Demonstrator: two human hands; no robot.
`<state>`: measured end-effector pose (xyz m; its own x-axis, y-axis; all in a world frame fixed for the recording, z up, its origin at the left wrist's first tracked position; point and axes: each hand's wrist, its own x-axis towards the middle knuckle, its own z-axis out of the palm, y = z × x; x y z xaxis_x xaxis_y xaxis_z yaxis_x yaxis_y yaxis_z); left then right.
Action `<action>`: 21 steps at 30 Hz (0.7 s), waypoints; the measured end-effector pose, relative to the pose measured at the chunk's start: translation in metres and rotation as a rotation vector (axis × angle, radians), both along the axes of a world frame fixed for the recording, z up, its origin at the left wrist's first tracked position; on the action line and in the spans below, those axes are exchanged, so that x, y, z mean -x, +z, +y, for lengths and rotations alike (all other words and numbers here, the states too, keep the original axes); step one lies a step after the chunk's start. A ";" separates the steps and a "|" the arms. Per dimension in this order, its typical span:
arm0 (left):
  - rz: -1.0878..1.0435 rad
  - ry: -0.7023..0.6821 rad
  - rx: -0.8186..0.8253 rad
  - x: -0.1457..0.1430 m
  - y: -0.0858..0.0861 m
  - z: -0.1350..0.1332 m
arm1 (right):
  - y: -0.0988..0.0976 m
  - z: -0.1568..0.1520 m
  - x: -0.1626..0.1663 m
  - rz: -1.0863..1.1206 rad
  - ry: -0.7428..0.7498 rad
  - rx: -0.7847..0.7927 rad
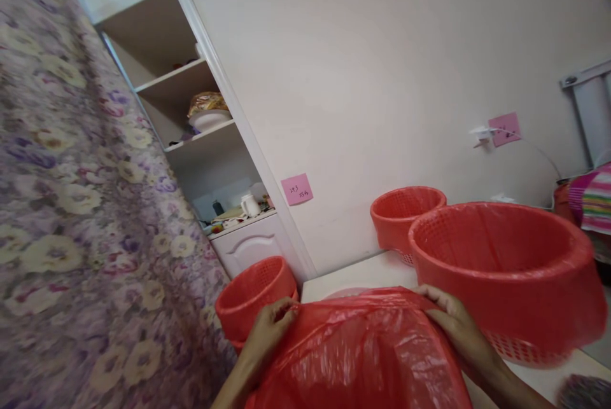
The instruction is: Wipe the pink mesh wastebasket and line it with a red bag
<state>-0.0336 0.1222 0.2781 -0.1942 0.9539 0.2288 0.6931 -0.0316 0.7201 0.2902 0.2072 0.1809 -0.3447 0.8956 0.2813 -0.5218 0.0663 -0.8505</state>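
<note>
On the table, both hands pinch a crinkly red plastic bag [363,352].

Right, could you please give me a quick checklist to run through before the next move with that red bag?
1. Both hands on the red bag: ok; the left hand and the right hand each grip its top edge.
2. Bag mouth open: cannot tell; the plastic looks bunched between the hands.
3. Large basket already lined: ok; red plastic is folded over its rim.
4. Far basket lined: cannot tell.
5. Basket on the left within reach: ok; it stands right beside the left hand.
6. Table room: ok; a bare strip shows behind the bag.
</note>
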 end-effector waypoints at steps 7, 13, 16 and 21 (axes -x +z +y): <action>0.065 -0.039 -0.010 -0.006 0.001 0.021 | 0.003 -0.004 0.003 0.036 0.013 0.030; 0.092 -0.108 -0.018 -0.016 0.002 0.027 | 0.014 -0.014 0.003 0.079 0.028 0.079; 0.050 -0.143 0.009 -0.018 0.003 0.030 | 0.018 -0.017 0.002 0.094 0.022 0.101; -0.067 -0.134 0.039 -0.022 0.005 0.035 | 0.018 -0.018 0.002 0.077 0.031 0.080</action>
